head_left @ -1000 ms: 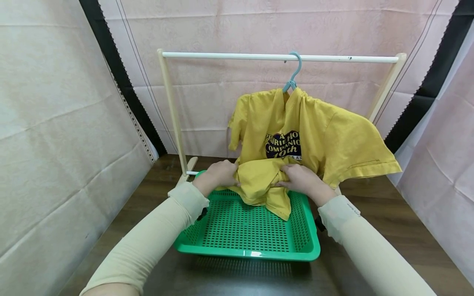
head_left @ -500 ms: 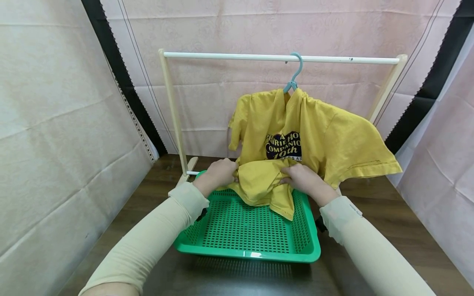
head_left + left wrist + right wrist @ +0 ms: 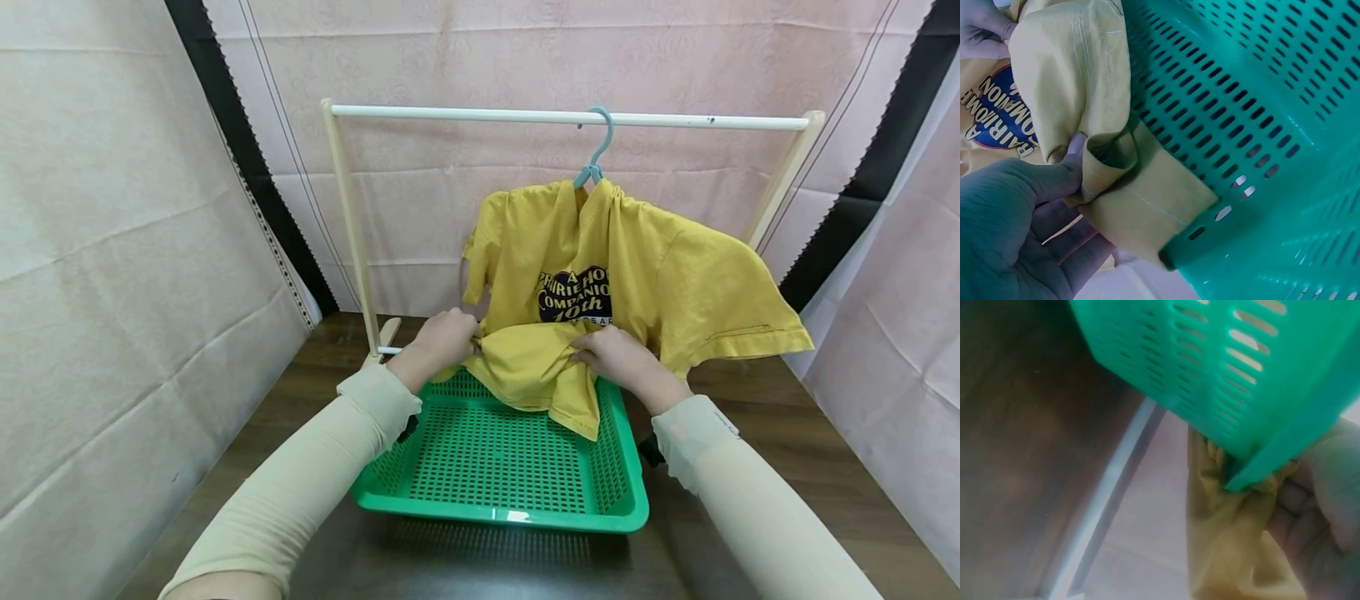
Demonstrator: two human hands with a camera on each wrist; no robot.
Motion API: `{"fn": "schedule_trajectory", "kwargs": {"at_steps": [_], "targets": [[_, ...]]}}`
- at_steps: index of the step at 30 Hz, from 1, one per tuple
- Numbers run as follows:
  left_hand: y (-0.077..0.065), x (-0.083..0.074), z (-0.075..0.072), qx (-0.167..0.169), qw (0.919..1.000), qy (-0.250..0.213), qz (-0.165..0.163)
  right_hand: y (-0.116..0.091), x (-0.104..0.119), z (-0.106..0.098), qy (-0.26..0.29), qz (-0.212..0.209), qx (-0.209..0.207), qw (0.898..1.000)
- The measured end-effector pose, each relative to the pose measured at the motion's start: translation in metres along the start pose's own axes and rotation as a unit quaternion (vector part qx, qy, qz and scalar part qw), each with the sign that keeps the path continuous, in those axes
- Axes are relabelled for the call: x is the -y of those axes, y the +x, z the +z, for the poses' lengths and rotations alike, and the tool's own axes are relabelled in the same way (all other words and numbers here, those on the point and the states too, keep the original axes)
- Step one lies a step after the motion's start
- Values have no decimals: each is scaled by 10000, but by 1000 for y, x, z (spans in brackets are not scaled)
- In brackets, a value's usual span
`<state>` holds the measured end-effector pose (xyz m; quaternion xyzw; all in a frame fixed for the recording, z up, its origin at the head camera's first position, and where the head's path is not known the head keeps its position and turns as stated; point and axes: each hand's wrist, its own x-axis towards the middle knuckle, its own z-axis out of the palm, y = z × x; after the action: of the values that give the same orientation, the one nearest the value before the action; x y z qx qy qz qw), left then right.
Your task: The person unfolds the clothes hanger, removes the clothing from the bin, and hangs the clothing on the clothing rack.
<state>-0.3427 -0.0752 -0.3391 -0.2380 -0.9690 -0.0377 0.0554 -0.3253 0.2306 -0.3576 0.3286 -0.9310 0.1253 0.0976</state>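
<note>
A yellow T-shirt [image 3: 697, 275] with a dark printed emblem hangs askew from a light blue hanger [image 3: 597, 150]; its lower part is folded up over a green basket [image 3: 502, 517]. At the left of that fold my left hand [image 3: 447, 337] pinches the cloth, thumb over fingers, as the left wrist view shows on the shirt's hem [image 3: 1147, 206]. My right hand [image 3: 618, 354] holds the fold's right side, fingertips tucked into the fabric. In the right wrist view, the basket's rim partly covers the cloth [image 3: 1229, 531] beside the right hand [image 3: 1322, 519].
The hanger hooks over the white bar [image 3: 465, 113] of a clothes rack with pale posts [image 3: 348, 225]. Rack and basket stand on a dark wooden table [image 3: 330, 533]. Pale fabric walls [image 3: 135, 250] with black strips enclose the back and sides.
My left hand has risen slightly, lifting the left side of the fold. The lower corner of the shirt has shifted a little right and up. The hanger stays in place.
</note>
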Motion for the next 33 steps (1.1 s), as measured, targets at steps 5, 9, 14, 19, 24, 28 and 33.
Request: {"fn": "schedule_trajectory", "kwargs": {"at_steps": [5, 9, 14, 19, 24, 28, 33], "targets": [[2, 2, -8, -285, 9995, -119, -45, 1, -1, -3, -97, 154, -190, 9997], [2, 3, -15, -472, 9986, -195, -130, 3, -1, -7, -169, 279, -471, 9984], [3, 3, -18, -725, 9965, -70, -406, 5, 2, -14, -362, 380, -945, 9941], [5, -1, -14, -803, 9933, 355, -755, 6, 4, -12, -645, 443, -1173, 9900], [6, -10, -4, -759, 9959, 72, -482, 6, 2, -3, -1032, 176, -1585, 9818], [6, -20, 3, -436, 9988, -208, 54, 6, 2, 2, -992, -101, -1727, 9799], [7, -35, 14, 237, 9989, -88, 397, 6, 5, 4, -557, -130, -682, 9960]]}}
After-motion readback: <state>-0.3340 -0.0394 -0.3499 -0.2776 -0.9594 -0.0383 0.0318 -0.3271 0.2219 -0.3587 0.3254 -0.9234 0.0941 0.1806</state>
